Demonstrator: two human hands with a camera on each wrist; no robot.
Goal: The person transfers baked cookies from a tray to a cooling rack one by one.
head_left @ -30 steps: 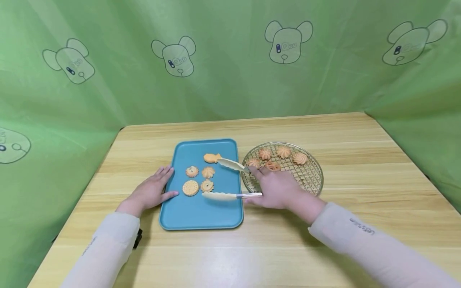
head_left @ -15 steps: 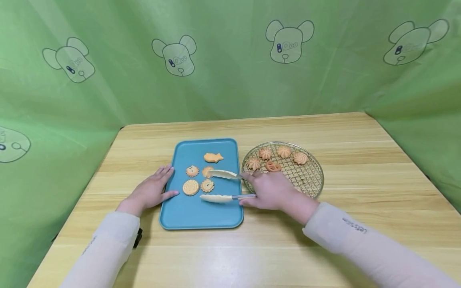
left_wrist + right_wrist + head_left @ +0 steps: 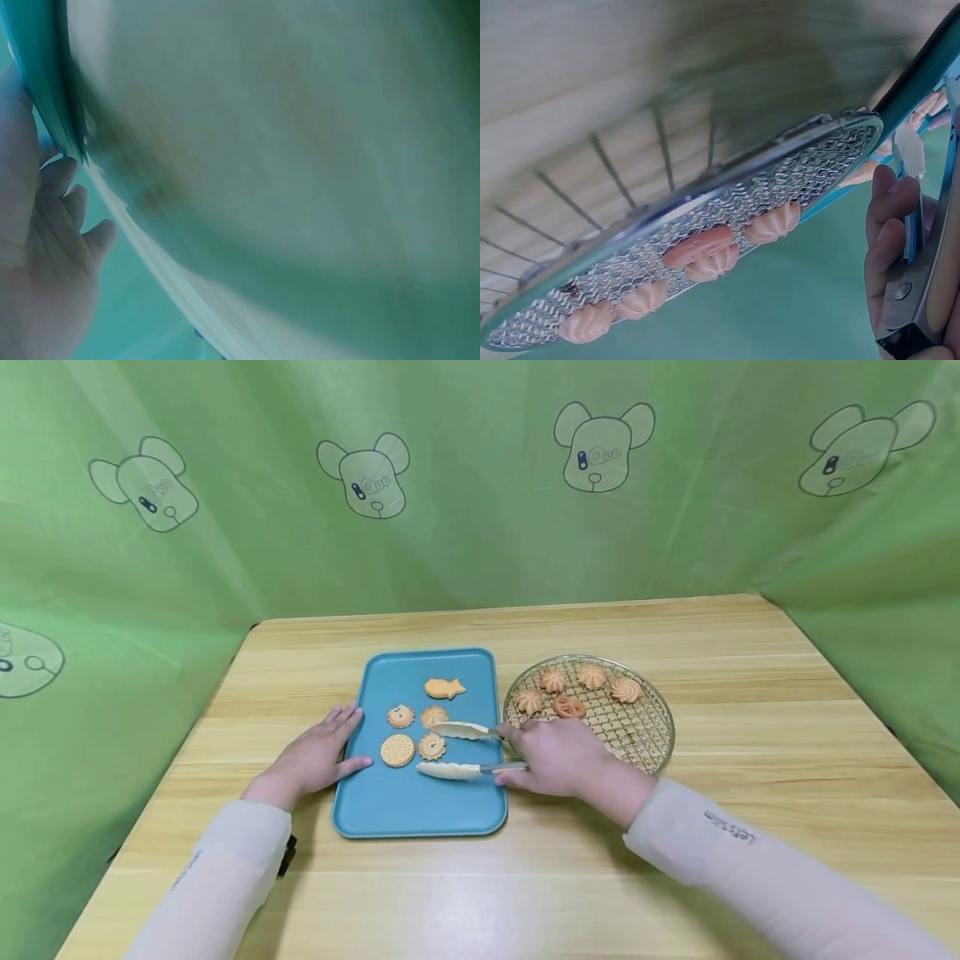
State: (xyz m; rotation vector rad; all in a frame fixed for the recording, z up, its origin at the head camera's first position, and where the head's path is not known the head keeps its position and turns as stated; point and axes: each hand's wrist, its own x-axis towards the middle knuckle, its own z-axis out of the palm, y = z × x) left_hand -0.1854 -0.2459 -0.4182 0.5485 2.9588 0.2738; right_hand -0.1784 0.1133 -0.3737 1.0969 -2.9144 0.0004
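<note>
The tongs [image 3: 465, 731] are in the right hand [image 3: 551, 756], which holds them with its fingers bent around the two arms. They point left from that hand, over the blue tray [image 3: 420, 814], and their white ends are a little way apart. A frilly cookie with a dark middle [image 3: 432, 747] sits between the two tips. A second ago the tongs were spread wider, and the far tip was up by the fish cookie [image 3: 445, 688]. Now that tip is lower, next to the flower cookie [image 3: 435, 717], and the right hand has slid a bit to the left. The fish cookie has stayed where it was, past the tips and farther from the person.

Nearer the left hand [image 3: 318, 756] are a round dotted cookie [image 3: 397, 750] and another frilly cookie [image 3: 401, 717]. The left hand has not moved. Its fingers are stretched out, and it touches the left side of the tray.

The right hand is over the near left part of the round wire rack [image 3: 637, 731]. Just past its knuckles is a pretzel cookie [image 3: 569, 707], with four swirly cookies [image 3: 591, 676] around and beyond it. The tray and rack are on the wooden bench [image 3: 480, 893], and past both hands hangs a green cloth [image 3: 480, 552] with mouse-like faces on it.
</note>
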